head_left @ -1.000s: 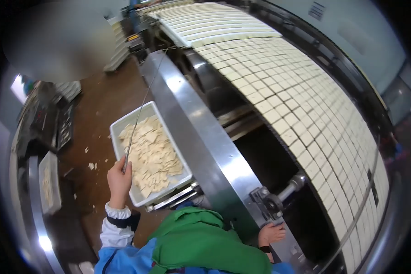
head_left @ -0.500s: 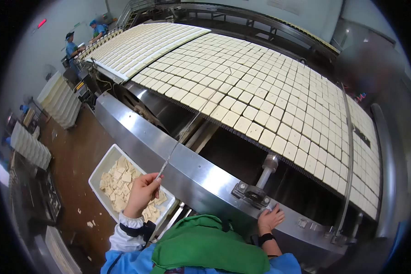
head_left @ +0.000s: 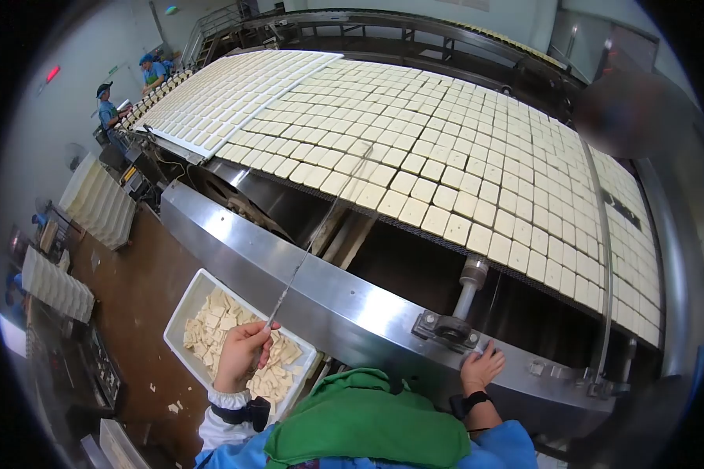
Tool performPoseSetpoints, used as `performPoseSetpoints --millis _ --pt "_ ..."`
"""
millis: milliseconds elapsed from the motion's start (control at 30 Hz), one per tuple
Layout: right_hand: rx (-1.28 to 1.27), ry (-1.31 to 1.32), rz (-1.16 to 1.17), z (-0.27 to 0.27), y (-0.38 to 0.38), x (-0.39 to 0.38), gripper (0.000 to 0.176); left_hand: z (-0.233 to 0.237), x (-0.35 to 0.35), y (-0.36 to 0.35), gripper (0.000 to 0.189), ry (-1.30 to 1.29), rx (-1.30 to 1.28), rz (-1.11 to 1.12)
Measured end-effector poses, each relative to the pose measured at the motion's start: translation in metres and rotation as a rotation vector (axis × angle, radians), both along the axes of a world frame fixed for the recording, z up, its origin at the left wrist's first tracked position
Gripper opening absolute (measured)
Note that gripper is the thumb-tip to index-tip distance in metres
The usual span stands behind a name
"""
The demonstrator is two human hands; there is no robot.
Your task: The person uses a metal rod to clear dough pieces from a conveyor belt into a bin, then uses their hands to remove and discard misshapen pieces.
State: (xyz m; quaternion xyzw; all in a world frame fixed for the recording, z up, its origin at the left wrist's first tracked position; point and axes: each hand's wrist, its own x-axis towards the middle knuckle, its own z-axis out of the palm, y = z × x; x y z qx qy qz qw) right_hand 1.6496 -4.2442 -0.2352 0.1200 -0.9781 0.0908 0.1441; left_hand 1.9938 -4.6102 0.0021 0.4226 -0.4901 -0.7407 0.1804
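My left hand (head_left: 242, 356) is closed around the end of a thin metal rod (head_left: 299, 270). The rod slants up over the steel frame, and its bent far end lies over the near rows of pale rectangular blocks (head_left: 414, 187), which look like tofu. Below that hand is a white bin (head_left: 181, 316) of broken pale pieces (head_left: 219, 316). My right hand (head_left: 482, 369) rests with fingers apart on the edge of the steel frame (head_left: 352, 301), beside a bearing mount (head_left: 448, 330). It holds nothing.
White-edged trays (head_left: 235, 102) of blocks adjoin at the far left. A metal bar (head_left: 602, 234) crosses the conveyor at right. Stacked white trays (head_left: 98, 202) stand on the brown floor, and two people (head_left: 109, 113) work at the far left. Scraps lie on the floor.
The view has shifted slightly. The rod's far end reaches less far over the blocks, drawn back toward me. My right hand stays on the frame beside the bearing mount.
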Motion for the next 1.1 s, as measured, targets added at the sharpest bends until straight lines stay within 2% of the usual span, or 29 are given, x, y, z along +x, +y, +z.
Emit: performPoseSetpoints --millis 133,333,467,600,900,967,1100 --pt "-0.021 -0.033 -0.015 0.003 -0.012 0.005 0.058 0.006 0.005 -0.012 0.023 0.038 0.085 0.021" --pt "-0.014 0.054 0.002 -0.006 -0.028 0.009 0.055 0.001 0.018 -0.032 0.024 0.054 0.048 -0.024" --pt "0.001 0.017 -0.011 -0.004 -0.04 0.013 0.056 -0.005 0.004 -0.054 0.025 0.098 0.042 -0.045" --pt "-0.009 0.023 -0.011 0.001 -0.051 0.021 0.056 -0.003 -0.05 -0.092 0.025 0.124 -0.03 -0.155" --pt "-0.065 0.079 -0.024 -0.009 -0.075 0.032 0.052 -0.022 -0.224 -0.168 0.02 0.136 -0.263 -0.345" --pt "-0.079 0.076 -0.027 -0.009 -0.079 0.036 0.052 -0.023 -0.249 -0.174 0.032 0.08 -0.335 -0.344" --pt "-0.134 0.084 -0.012 -0.004 -0.091 0.043 0.05 -0.034 -0.281 -0.18 0.026 0.056 -0.298 -0.317"
